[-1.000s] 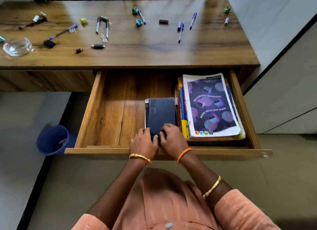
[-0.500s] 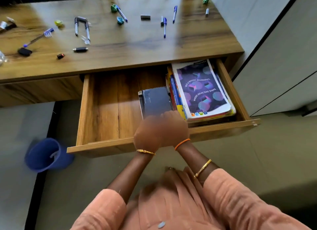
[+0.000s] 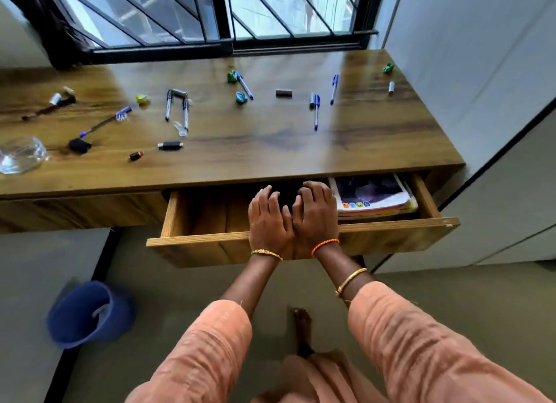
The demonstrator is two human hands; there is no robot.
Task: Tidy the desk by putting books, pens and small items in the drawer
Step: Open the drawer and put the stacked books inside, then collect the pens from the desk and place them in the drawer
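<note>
Your left hand (image 3: 268,219) and right hand (image 3: 314,214) lie flat, fingers straight, on the dark notebook (image 3: 288,196) in the drawer (image 3: 198,237); pens (image 3: 316,111) wait on the counter (image 3: 270,150); shutting risks pinched fingers.

From my remote seat I take the window (image 3: 228,11) as landmark: it spans the back wall, with black frames and slanted bars across the glass. A dark curtain (image 3: 51,26) hangs at its left edge. Right of it stands a pale wall (image 3: 469,56), running on into grey cabinet panels (image 3: 511,210) edged in black. Far below the window's left side, a blue bucket (image 3: 90,314) sits on the grey floor (image 3: 168,288).
</note>
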